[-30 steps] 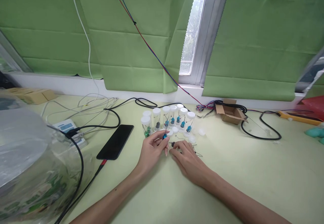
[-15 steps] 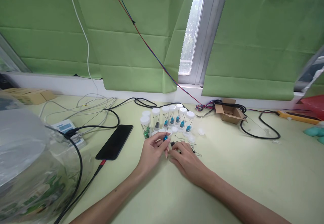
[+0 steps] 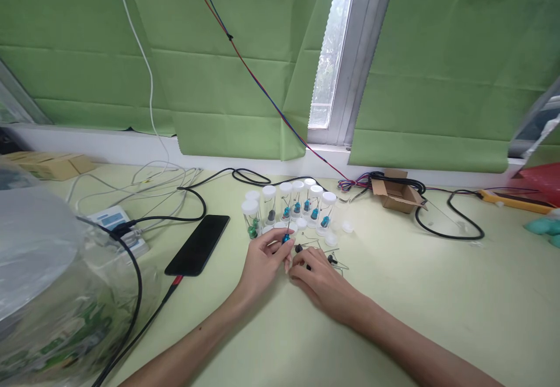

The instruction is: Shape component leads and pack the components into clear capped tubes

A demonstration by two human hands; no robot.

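Observation:
My left hand is closed, pinching a small blue part with a thin metal wire between thumb and fingers; the wire points up. Close beside it, my right hand rests low over the table with its fingers curled together; what they hold, if anything, is hidden. A black part lies just above the right fingertips, and another black part with bent metal wires lies right of the knuckles. Behind the hands stand several clear vials with white caps, holding blue, grey or green parts.
Loose white caps lie right of the vials. A black phone with a cable lies at left, near a power strip and a large clear plastic bag. An open cardboard box and black cables stand at back right.
My right hand has shifted slightly left and toward me, showing more of the black part at its right. My left hand stays put with the blue part.

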